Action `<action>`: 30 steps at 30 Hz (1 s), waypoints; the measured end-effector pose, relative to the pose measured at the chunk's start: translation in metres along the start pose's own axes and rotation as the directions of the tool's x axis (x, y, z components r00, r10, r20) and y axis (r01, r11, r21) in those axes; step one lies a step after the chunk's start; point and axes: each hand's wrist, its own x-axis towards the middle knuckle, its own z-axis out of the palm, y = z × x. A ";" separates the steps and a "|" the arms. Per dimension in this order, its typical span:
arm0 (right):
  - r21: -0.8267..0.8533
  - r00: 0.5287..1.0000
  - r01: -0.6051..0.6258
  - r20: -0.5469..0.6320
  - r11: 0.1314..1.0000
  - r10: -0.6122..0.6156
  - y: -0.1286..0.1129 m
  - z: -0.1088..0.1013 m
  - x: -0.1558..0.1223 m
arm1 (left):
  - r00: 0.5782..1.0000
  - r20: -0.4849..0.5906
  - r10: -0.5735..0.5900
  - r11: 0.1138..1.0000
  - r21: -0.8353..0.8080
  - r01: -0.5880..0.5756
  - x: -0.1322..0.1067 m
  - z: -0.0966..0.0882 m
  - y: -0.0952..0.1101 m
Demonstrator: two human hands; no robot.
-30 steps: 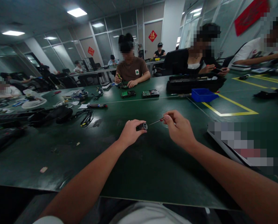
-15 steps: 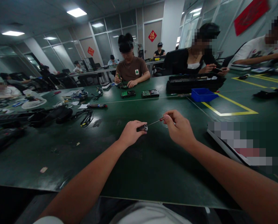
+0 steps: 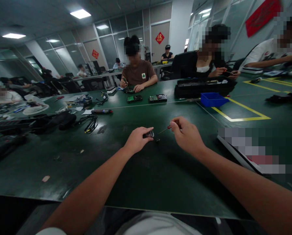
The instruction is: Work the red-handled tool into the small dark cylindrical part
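My left hand point(image 3: 136, 140) grips a small black cylinder point(image 3: 149, 134) with a silvery open end that faces right, held just above the green table point(image 3: 146, 169). My right hand point(image 3: 186, 135) pinches a thin screwdriver point(image 3: 166, 129) with a red handle, its shaft slanting down and left. The tip sits beside the cylinder's end, over a tiny dark piece point(image 3: 157, 140) on the table.
A blue bin point(image 3: 213, 99) and a long black case point(image 3: 204, 86) stand far right. Circuit boards point(image 3: 146, 98) lie before a seated person across the table. Black cables and gear point(image 3: 62, 120) spread at the left. A flat blurred item point(image 3: 251, 150) lies near my right forearm.
The screwdriver tip has come away from the cylinder's end and dipped toward the table. A tiny dark piece now lies beneath it. My hands stay nearly where they were.
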 end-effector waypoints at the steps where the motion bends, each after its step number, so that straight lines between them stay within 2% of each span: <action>1: 0.001 1.000 -0.002 0.001 1.000 0.002 0.000 0.000 0.000 | 1.000 -0.009 -0.005 1.000 -0.017 0.004 0.000 -0.001 0.001; 4: 0.006 1.000 -0.006 -0.006 1.000 0.006 0.000 0.000 0.000 | 0.996 -0.075 -0.055 0.994 -0.097 0.048 0.000 0.000 0.000; 6: 0.014 1.000 -0.004 -0.011 1.000 0.004 0.000 0.000 -0.001 | 0.986 -0.115 -0.124 0.973 -0.208 0.098 0.002 0.001 -0.002; 9: 0.020 1.000 -0.009 -0.008 1.000 0.009 0.000 -0.001 -0.001 | 0.974 -0.109 -0.199 0.900 -0.412 0.138 0.003 0.004 -0.006; 11: 0.020 1.000 -0.017 -0.005 1.000 0.018 -0.001 -0.002 0.000 | 0.970 -0.092 -0.226 0.876 -0.454 0.161 0.002 0.004 -0.005; 15: 0.022 1.000 -0.026 -0.008 0.999 0.027 -0.002 -0.002 0.000 | 0.982 -0.056 -0.180 0.948 -0.277 0.158 -0.003 -0.001 0.013; 19: 0.029 1.000 -0.018 -0.018 0.999 0.018 0.000 -0.001 0.001 | 1.000 0.022 -0.021 0.999 -0.044 0.022 -0.004 -0.001 0.029; 22: 0.052 1.000 -0.017 -0.015 0.999 0.018 0.001 0.000 0.001 | 0.991 0.114 0.073 0.994 0.067 -0.081 -0.004 0.005 0.031; 27: 0.065 1.000 -0.028 -0.004 0.997 0.028 0.001 0.000 0.000 | 0.974 0.228 0.012 0.950 0.302 -0.082 -0.005 0.018 0.029; 30: 0.094 0.999 -0.038 0.026 0.995 0.036 0.001 0.001 0.000 | 0.966 0.258 -0.009 0.926 0.366 -0.089 -0.004 0.023 0.031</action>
